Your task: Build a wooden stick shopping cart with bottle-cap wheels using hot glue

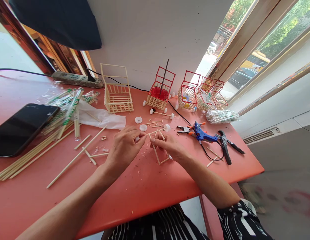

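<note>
Two bare hands work at lower center of the frame on one small stick frame point(155, 152), held just above or against the red table point(135, 186); which of the two cannot be told. Left hand point(127, 140): thumb and fingers pinched in at the frame's upper left end, a white piece point(137, 139) showing among them; exact grip partly hidden. Right hand point(167, 145): thumb and fingers pinching the frame's upper part. A white cap point(167, 127) sits just beyond the right hand.

Center: two loose white caps point(138, 120), short cut sticks point(155, 122), and an axle point(162, 113) with a cap at each end.

Right of center: blue glue gun point(203, 135), orange-handled pliers point(185, 129), black-handled cutter point(225, 148).

Upper center to upper right: plain wooden cart point(118, 100); red-edged cart point(157, 101) containing a red bowl point(155, 92) and a dark rod point(164, 76); further red-edged carts beyond.

Left: phone point(25, 128), screen dark; long sticks point(35, 155); wrapped chopsticks point(74, 108). Wrapper print is green, too small to read. Power strip point(76, 79), upper left.
</note>
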A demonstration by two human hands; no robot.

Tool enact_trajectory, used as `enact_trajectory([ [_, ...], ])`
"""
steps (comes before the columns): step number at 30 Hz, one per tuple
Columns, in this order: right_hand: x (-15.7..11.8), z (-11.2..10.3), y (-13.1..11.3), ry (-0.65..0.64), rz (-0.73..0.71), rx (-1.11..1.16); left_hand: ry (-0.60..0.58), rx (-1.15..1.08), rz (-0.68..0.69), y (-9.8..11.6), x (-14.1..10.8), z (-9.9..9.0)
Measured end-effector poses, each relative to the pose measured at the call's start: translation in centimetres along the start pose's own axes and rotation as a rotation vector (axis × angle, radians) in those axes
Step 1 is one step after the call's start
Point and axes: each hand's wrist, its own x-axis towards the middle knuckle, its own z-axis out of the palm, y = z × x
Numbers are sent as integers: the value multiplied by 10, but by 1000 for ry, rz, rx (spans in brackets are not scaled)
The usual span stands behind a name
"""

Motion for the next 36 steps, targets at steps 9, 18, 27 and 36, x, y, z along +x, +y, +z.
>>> enact_trajectory([
  [9,-2,2,-5,0,-14,-17,6,-4,10,0,1,0],
  [18,-2,2,-3,-6,-21,-13,-17,-11,-10,2,1,-6],
  [27,-2,8,-13,-18,-82,-58,-28,43,-4,-1,3,-16],
  [36,-3,18,-15,14,-74,5,-14,45,-5,-2,4,-20],
])
